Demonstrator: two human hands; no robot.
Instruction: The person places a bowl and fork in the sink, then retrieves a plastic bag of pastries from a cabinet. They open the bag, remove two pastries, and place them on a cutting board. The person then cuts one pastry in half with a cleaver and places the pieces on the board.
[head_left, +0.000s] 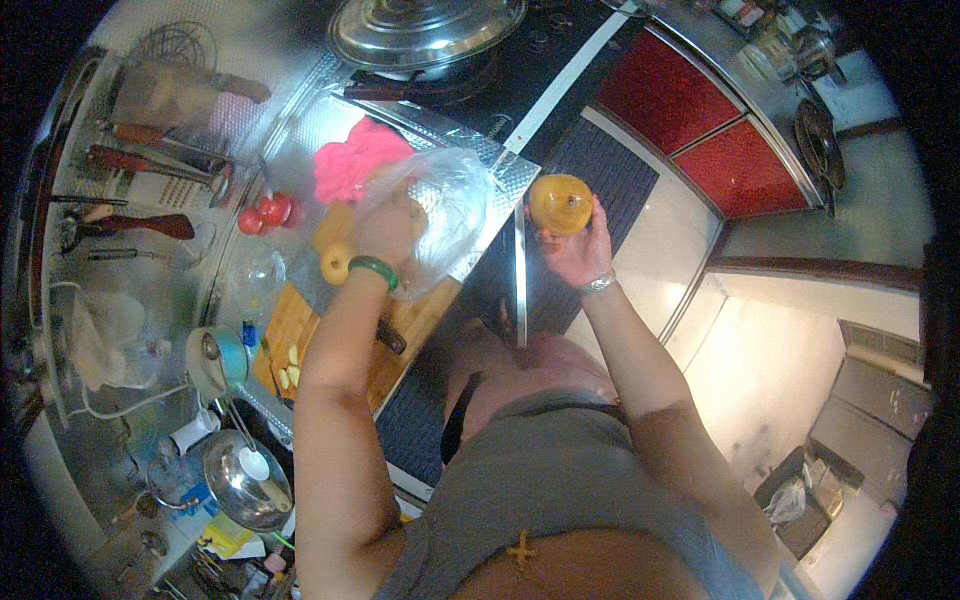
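Observation:
My right hand (574, 251) holds a round yellow fruit (561, 204), possibly a pear, over the floor just off the counter's edge. My left hand (386, 229), with a green bangle at its wrist, reaches into or behind a clear plastic bag (454, 214). Its fingers are blurred and partly covered by the film. Beside that hand a second yellow fruit (336, 262) rests by the wooden cutting board (431, 311). A knife's dark handle (391, 337) shows on the board, below my left forearm. Several pale peeled pieces (291, 369), perhaps garlic cloves, lie at the board's left side.
A bright pink cloth (356, 161) lies behind the bag. Red tomatoes (262, 214) sit near the metallic wall. A lidded pot (427, 37) stands on the black stove (540, 45). Utensils and a cleaver (169, 97) hang at left. A steel bowl (240, 502) stands lower left.

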